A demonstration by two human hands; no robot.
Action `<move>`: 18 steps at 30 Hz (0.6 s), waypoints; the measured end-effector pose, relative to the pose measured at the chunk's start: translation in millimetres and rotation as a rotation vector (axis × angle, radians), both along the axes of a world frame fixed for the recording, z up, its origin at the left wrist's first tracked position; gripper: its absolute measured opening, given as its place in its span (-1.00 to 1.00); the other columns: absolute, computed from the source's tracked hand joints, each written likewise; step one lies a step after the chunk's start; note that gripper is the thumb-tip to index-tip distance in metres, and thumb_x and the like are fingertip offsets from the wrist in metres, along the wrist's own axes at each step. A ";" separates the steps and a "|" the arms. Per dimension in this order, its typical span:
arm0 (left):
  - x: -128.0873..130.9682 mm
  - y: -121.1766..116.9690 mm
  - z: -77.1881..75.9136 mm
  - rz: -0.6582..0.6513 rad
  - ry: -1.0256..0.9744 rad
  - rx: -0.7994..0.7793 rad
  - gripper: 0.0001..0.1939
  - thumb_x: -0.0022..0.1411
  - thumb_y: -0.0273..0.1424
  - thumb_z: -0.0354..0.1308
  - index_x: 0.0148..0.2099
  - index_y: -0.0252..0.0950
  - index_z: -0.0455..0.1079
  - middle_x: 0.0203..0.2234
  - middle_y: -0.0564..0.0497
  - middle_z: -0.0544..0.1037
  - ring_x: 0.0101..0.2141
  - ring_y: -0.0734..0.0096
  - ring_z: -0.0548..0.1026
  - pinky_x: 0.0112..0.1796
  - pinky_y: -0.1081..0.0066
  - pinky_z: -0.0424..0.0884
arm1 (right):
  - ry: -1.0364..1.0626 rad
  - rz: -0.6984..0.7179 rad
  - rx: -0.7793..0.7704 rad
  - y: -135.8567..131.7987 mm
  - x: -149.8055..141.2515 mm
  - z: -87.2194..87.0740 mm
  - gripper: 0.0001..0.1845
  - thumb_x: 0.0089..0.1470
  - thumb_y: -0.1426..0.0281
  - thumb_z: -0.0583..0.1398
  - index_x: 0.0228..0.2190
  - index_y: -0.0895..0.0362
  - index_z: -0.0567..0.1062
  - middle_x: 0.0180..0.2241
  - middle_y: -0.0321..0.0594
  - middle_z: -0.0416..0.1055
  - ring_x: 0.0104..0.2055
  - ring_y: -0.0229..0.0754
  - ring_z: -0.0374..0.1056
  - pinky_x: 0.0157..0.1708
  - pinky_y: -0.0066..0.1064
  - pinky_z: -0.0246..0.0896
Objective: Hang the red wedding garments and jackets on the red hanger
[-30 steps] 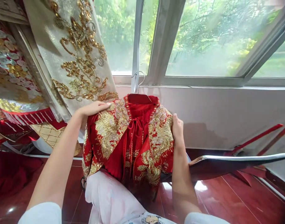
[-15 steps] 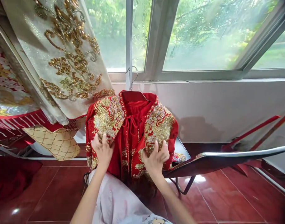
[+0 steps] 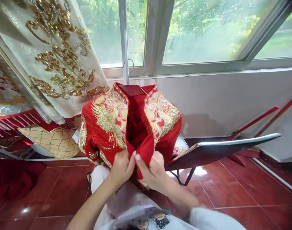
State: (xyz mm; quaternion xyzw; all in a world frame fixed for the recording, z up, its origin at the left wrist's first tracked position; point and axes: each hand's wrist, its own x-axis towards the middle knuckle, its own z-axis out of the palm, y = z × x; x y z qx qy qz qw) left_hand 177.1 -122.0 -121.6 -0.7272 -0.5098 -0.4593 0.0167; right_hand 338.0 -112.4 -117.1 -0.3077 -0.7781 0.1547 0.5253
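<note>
A red jacket (image 3: 105, 124) with gold and silver embroidery hangs on a dark red hanger (image 3: 132, 90) in front of me. My left hand (image 3: 123, 167) is closed on the jacket's front edge on the left. The opposite front edge is gripped by my right hand (image 3: 152, 169), its red lining turned outward. Both thumbs nearly touch at the middle, where the two edges come close together. Inside the collar the dark red interior shows; the jacket's lower hem is mostly hidden behind my hands.
A cream garment (image 3: 62, 60) with gold sequins hangs at the left, near a cream heart-shaped piece (image 3: 52, 142). A dark folding chair (image 3: 217, 151) stands at the right. Behind are a window (image 3: 203, 32) and a pale wall (image 3: 222, 99). Red tiles (image 3: 232, 191) cover the floor.
My hands have moved inward from the jacket's open front panels and taken hold of both edges. The panels are now drawn together, covering the inner ties. The view has shifted slightly.
</note>
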 end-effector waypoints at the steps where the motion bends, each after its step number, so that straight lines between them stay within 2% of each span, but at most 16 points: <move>1: 6.3 5.9 0.6 -0.018 -0.026 -0.031 -0.51 0.34 -0.21 -0.16 -0.62 -0.26 0.12 -0.75 0.09 0.22 -0.70 0.53 0.18 -0.59 0.48 0.12 | 0.043 0.050 0.051 4.5 -16.5 13.1 -0.61 0.28 0.34 -0.02 -0.58 0.14 0.27 -0.62 -0.32 0.24 -0.58 -0.34 0.15 -0.48 -0.49 0.05; 3: 8.6 24.0 -8.2 0.054 -0.064 -0.118 -0.57 0.34 -0.27 -0.15 -0.58 -0.27 0.18 -0.70 0.06 0.31 -0.65 0.50 0.25 -0.56 0.49 0.16 | 0.068 0.041 0.022 26.6 -43.7 26.0 -0.57 0.30 0.33 -0.05 -0.61 0.14 0.25 -0.66 -0.34 0.20 -0.60 -0.35 0.11 -0.50 -0.50 0.02; 4: 6.6 35.5 -16.8 0.104 -0.065 -0.166 -0.62 0.32 -0.31 -0.13 -0.54 -0.28 0.23 -0.67 0.05 0.35 -0.63 0.48 0.29 -0.55 0.49 0.17 | 0.041 -0.012 -0.043 42.0 -53.9 24.7 -0.56 0.30 0.32 -0.06 -0.61 0.14 0.25 -0.66 -0.33 0.20 -0.60 -0.34 0.11 -0.51 -0.49 0.01; 7: -1.8 70.2 -51.4 0.227 -0.025 -0.281 -0.82 0.22 -0.45 -0.02 -0.41 -0.30 0.33 -0.56 -0.01 0.45 -0.53 0.41 0.39 -0.50 0.48 0.21 | -0.127 -0.319 -0.312 85.0 -71.6 -3.5 -0.65 0.25 0.30 0.01 -0.52 0.16 0.34 -0.58 -0.24 0.32 -0.54 -0.25 0.21 -0.49 -0.45 0.05; 9: -6.9 85.3 -74.8 0.309 0.006 -0.326 -0.89 0.19 -0.48 0.02 -0.34 -0.30 0.36 -0.47 -0.05 0.49 -0.45 0.36 0.43 -0.42 0.45 0.26 | -0.217 -0.479 -0.382 97.1 -74.0 -31.1 -0.74 0.23 0.33 0.02 -0.39 0.20 0.40 -0.45 -0.12 0.40 -0.44 -0.16 0.30 -0.42 -0.40 0.13; 11: -13.3 90.0 -94.5 0.371 0.034 -0.347 -0.88 0.21 -0.45 0.02 -0.30 -0.30 0.38 -0.39 -0.11 0.49 -0.33 0.27 0.45 -0.29 0.37 0.31 | -0.228 -0.563 -0.310 92.3 -71.0 -57.3 -0.79 0.20 0.41 0.02 -0.24 0.22 0.41 -0.29 -0.02 0.42 -0.28 -0.09 0.35 -0.28 -0.33 0.21; 14: -30.9 81.0 -119.0 0.524 0.097 -0.329 -0.78 0.23 -0.34 0.04 -0.15 -0.35 0.39 -0.23 -0.24 0.46 -0.11 0.05 0.40 -0.09 0.16 0.28 | -0.197 -0.700 -0.075 66.0 -61.5 -88.9 -0.66 0.13 0.51 0.01 -0.05 0.22 0.34 -0.11 0.08 0.35 -0.06 0.01 0.29 -0.10 -0.16 0.19; 16: -48.5 69.7 -133.9 0.687 0.174 -0.311 -0.63 0.20 -0.28 0.10 -0.02 -0.41 0.34 -0.14 -0.31 0.43 -0.02 -0.06 0.35 -0.04 0.06 0.25 | -0.181 -0.821 0.096 47.4 -51.7 -105.0 -0.61 0.12 0.53 -0.01 0.00 0.20 0.30 -0.10 0.09 0.31 -0.04 0.03 0.26 -0.10 -0.10 0.17; 18: -67.9 57.2 -146.3 0.770 0.263 -0.353 -0.59 0.19 -0.30 0.09 0.03 -0.44 0.31 -0.12 -0.32 0.42 -0.03 -0.08 0.36 -0.06 0.08 0.27 | -0.128 -0.940 0.215 34.4 -35.9 -117.8 -0.66 0.11 0.52 0.00 -0.06 0.16 0.32 -0.16 0.06 0.30 -0.09 0.02 0.25 -0.11 -0.08 0.15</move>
